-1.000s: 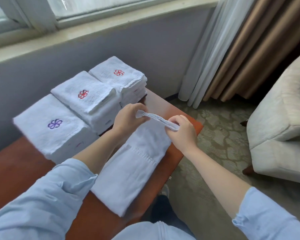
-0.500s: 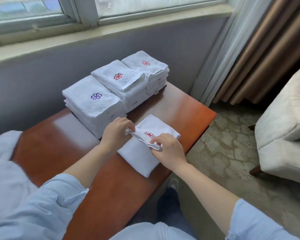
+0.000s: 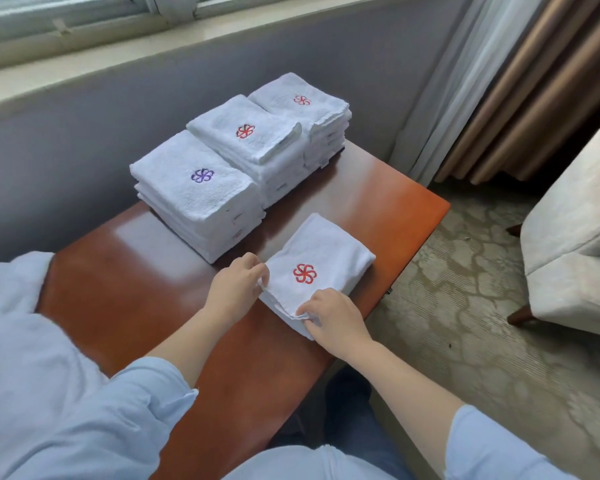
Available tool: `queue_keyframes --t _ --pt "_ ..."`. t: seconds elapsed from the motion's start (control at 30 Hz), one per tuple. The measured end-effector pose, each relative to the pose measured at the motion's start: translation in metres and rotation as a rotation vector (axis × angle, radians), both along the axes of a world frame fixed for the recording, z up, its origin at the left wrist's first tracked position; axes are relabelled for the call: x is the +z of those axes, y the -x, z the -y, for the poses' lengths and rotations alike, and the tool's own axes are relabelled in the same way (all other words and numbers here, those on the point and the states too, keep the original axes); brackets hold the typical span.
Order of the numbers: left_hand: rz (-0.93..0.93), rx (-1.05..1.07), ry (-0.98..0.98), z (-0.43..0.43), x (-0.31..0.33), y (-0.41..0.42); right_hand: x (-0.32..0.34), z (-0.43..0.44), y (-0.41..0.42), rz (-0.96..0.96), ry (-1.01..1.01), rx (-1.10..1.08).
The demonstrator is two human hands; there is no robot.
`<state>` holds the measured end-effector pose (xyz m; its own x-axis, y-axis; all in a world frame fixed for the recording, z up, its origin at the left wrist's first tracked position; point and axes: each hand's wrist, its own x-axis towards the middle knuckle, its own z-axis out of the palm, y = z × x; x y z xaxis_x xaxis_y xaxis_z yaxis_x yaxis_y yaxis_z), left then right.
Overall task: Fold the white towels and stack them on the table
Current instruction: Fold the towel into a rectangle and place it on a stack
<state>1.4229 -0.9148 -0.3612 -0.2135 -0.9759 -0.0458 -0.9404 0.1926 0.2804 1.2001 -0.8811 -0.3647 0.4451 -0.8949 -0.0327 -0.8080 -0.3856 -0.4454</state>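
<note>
Armchair (image 3: pixel 568 244) at right on patterned carpet (image 3: pixel 465 306); brown curtain (image 3: pixel 534 81) beside window (image 3: pixel 84 12).

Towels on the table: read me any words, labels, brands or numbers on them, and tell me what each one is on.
No readable text anywhere.
Front towel: only a red flower emblem, no letters.
Left stack: only a purple flower emblem.
Middle stack and right stack: red flowers only, no letters.
Small side tags on the stacks: too small to read.
</note>
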Motion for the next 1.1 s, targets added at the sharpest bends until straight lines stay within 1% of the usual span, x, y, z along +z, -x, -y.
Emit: queue_keyframes --t 0.1,0.17,0.23,0.27,0.37,0.43,0.47,0.57,0.7,0.8,0.93,1.0,1.1 --pt "0.08 -0.037 -0.059 -0.001 -0.008 -0.002 -0.004 -0.001 0.007 -0.064 -0.182 0.069" --pt "0.123 -0.044 -0.132 -0.003 -0.015 -0.001 -0.004 0.001 0.013 -0.029 -0.338 0.052" --pt "0.101 -0.032 -0.154 -0.001 -0.019 0.001 -0.003 0.006 0.017 0.042 -0.407 -0.017" --pt "0.095 -0.026 -0.131 0.001 -0.018 0.002 -0.002 0.011 0.019 0.066 -0.389 -0.056" --pt "0.118 -0.017 -0.027 0.017 -0.012 0.01 -0.002 0.029 0.026 0.081 -0.203 -0.153" --pt "0.057 -0.006 0.01 0.029 -0.007 0.021 -0.003 0.041 0.03 0.06 -0.121 -0.212" --pt "0.03 -0.015 0.002 0.035 -0.006 0.029 -0.004 0.047 0.031 0.036 -0.125 -0.236" --pt "0.037 -0.118 -0.109 0.054 -0.009 0.051 -0.009 0.061 0.032 -0.085 -0.247 -0.275" --pt "0.18 -0.241 -0.242 0.079 -0.016 0.068 -0.019 0.075 0.035 -0.215 -0.388 -0.227" --pt "0.247 -0.248 -0.413 0.097 -0.018 0.073 -0.027 0.083 0.037 -0.263 -0.466 -0.162" --pt "0.286 -0.245 -0.646 0.122 -0.014 0.076 -0.035 0.103 0.045 -0.281 -0.57 -0.084" --pt "0.285 -0.227 -0.705 0.132 -0.012 0.078 -0.038 0.114 0.052 -0.312 -0.581 -0.041" --pt "0.313 -0.2 -0.739 0.142 -0.009 0.081 -0.04 0.129 0.06 -0.344 -0.567 0.012"
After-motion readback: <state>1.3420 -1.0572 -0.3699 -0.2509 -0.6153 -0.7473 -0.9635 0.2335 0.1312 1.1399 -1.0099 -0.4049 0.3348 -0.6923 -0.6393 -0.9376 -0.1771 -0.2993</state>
